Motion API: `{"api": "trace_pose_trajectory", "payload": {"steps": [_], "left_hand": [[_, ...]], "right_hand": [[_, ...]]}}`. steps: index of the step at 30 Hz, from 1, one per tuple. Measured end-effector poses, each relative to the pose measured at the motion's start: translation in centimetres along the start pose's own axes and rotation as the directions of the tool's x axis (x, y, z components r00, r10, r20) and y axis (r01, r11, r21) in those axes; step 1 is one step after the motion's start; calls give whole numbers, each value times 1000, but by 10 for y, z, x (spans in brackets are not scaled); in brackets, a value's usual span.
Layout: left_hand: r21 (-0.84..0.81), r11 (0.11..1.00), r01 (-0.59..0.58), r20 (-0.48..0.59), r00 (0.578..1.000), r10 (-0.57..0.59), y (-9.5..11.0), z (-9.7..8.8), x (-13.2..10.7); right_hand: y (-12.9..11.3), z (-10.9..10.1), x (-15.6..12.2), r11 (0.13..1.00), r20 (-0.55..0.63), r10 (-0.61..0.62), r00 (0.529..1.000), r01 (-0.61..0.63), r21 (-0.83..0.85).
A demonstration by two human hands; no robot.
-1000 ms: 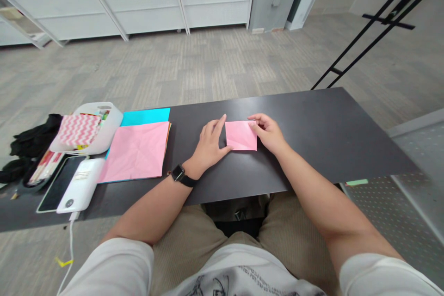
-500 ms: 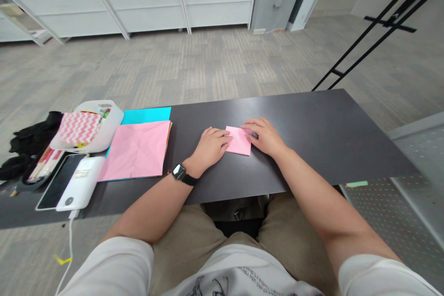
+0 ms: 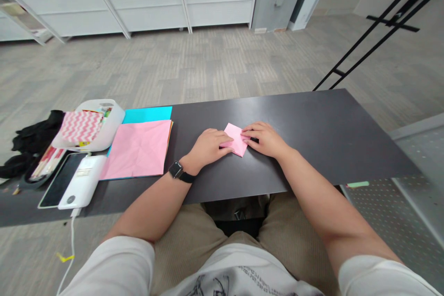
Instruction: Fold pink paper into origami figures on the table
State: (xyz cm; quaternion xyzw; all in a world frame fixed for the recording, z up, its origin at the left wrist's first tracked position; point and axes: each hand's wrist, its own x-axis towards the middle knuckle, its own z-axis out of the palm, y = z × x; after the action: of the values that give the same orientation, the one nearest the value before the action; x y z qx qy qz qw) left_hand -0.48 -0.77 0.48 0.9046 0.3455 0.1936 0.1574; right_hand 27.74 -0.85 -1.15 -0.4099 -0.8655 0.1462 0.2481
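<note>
A small folded piece of pink paper [image 3: 236,139] lies on the dark table between my two hands, turned at a slant. My left hand [image 3: 210,146] grips its left side, thumb and fingers at the edge. From the other side, my right hand [image 3: 264,138] pinches the right edge between thumb and fingertips. The fingers cover both side corners of the paper, so the folds there are hidden. A black watch [image 3: 176,169] is on my left wrist.
Left on the table [image 3: 322,138] are a pink paper stack [image 3: 137,150], a blue sheet [image 3: 147,114], a white basket [image 3: 113,125], a white power bank [image 3: 82,182] with a cable, a phone [image 3: 64,180] and black cloth [image 3: 38,132]. A green strip [image 3: 357,184] shows past the front edge.
The folded pink paper has turned clockwise, from nearly square-on to a slant. Both hands have shifted slightly, and their fingers now close on its side edges.
</note>
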Motion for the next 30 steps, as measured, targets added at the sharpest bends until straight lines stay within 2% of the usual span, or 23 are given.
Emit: {"api": "trace_pose_trajectory", "payload": {"steps": [14, 20, 24, 30], "left_hand": [[-48, 998, -44, 56, 997, 47, -12, -1, 0], [-56, 995, -83, 58, 995, 86, -9, -5, 1], [-42, 999, -23, -12, 1000, 23, -3, -10, 0], [-132, 989, 68, -170, 981, -90, 1, -13, -2]], "right_hand": [[1, 0, 0, 999, -3, 11, 1000, -10, 32], [-1, -2, 1, 999, -5, 4, 1000, -4, 54], [0, -4, 1, 993, -15, 21, 1000, -20, 115], [-3, -7, 1, 991, -22, 37, 999, -34, 126]]}}
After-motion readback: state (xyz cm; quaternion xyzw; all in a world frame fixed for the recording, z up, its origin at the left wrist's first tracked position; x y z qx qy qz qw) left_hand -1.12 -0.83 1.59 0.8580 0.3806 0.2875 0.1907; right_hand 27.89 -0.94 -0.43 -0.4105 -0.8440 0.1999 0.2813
